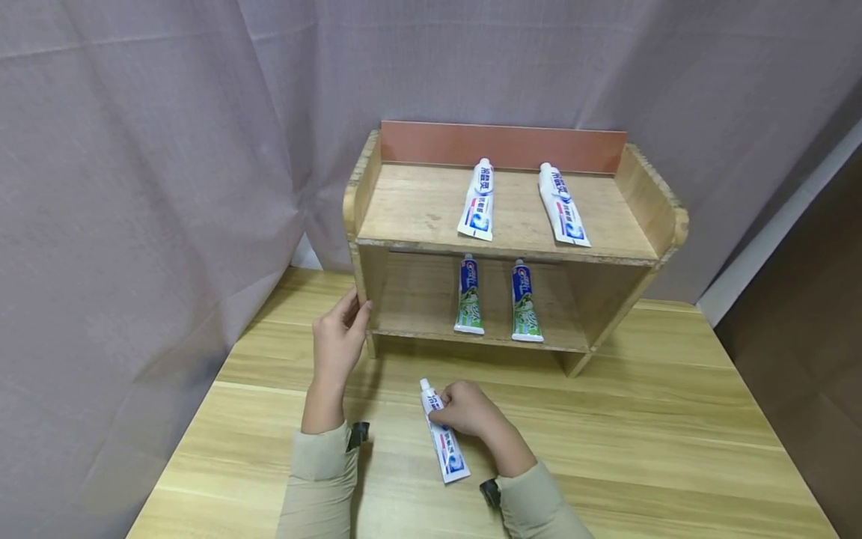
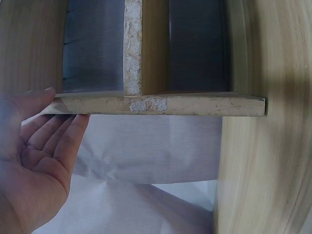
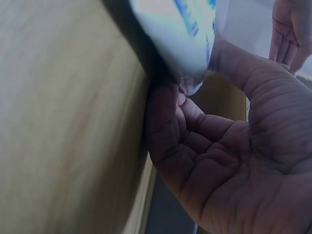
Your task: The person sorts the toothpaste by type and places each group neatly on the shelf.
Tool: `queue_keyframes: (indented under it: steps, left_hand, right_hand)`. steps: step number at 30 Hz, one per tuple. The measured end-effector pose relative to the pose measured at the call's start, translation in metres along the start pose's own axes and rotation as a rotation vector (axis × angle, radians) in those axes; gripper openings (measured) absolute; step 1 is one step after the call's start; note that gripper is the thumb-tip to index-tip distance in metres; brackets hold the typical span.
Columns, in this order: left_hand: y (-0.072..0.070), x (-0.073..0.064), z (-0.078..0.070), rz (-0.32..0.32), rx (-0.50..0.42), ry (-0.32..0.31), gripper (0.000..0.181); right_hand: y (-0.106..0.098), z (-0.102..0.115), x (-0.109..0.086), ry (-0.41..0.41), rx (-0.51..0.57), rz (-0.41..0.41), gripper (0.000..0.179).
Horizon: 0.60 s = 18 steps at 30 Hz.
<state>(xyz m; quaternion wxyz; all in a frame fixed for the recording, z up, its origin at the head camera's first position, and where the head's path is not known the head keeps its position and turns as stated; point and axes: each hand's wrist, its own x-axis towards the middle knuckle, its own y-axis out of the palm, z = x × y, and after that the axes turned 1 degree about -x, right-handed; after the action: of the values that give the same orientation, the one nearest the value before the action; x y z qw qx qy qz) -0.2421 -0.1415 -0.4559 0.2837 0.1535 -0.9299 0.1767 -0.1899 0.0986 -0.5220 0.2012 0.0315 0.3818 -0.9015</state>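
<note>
My left hand (image 1: 339,335) pinches the left side panel of a wooden shelf (image 1: 606,296). In the left wrist view, the thumb of the left hand (image 2: 44,165) lies on one face of the panel (image 2: 195,105) and the fingers on the other. Close over the table in front, my right hand (image 1: 468,408) grips a white toothpaste tube (image 1: 450,453) with blue print, its cap pointing toward the shelf. Seen from the right wrist, the tube (image 3: 180,44) sits between the thumb and curled fingers of the right hand (image 3: 219,151).
On the upper board lie two white toothpaste tubes, one left (image 1: 480,202) and one right (image 1: 564,206). Two green-and-blue tubes, one left (image 1: 469,296) and one right (image 1: 524,303), lie on the lower board. A grey curtain (image 1: 168,150) hangs behind the wooden table (image 1: 673,449).
</note>
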Motion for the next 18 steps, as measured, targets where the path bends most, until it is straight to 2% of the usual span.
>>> queue_keyframes:
  steps: [7, 18]
  left_hand:
    - [0.0009, -0.0006, 0.0007, -0.001, 0.010, -0.008, 0.034]
    - [0.0008, -0.0006, -0.0007, 0.010, 0.022, -0.046, 0.033]
  right_hand:
    - [-0.0005, -0.0007, 0.0003, 0.003, 0.021, 0.004, 0.038]
    - [-0.0002, -0.0020, 0.0005, -0.009, 0.015, 0.001, 0.035]
